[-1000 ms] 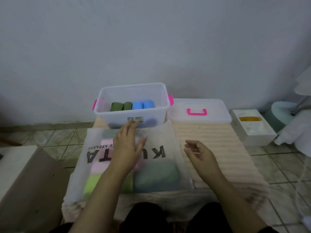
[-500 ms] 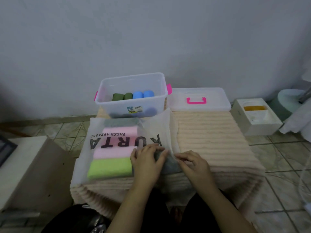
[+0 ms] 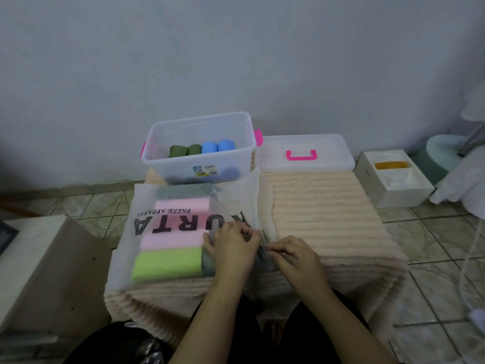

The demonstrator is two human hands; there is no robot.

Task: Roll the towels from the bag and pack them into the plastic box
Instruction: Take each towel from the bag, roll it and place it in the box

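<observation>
A translucent white bag (image 3: 147, 214) printed with black letters lies on a beige ribbed cover (image 3: 325, 219). Folded pink (image 3: 181, 206), green (image 3: 168, 261) and grey (image 3: 183, 191) towels show through it. At the bag's right edge my left hand (image 3: 231, 248) and my right hand (image 3: 294, 254) both pinch the bag's opening, over a grey towel (image 3: 208, 264) that is mostly hidden beneath them. Behind the bag stands the clear plastic box (image 3: 157, 164) with pink latches, holding two dark green rolls (image 3: 183, 150) and two blue rolls (image 3: 217, 146).
The box's clear lid (image 3: 330, 153) with a pink handle lies to the right of the box. A white carton (image 3: 396, 179) sits on the tiled floor at the right. A cardboard box (image 3: 44, 271) stands at the left. A grey wall is behind.
My left hand came back from the far end of the bag to its near right edge. My right hand moved in to meet it. Both now pinch the bag's opening.
</observation>
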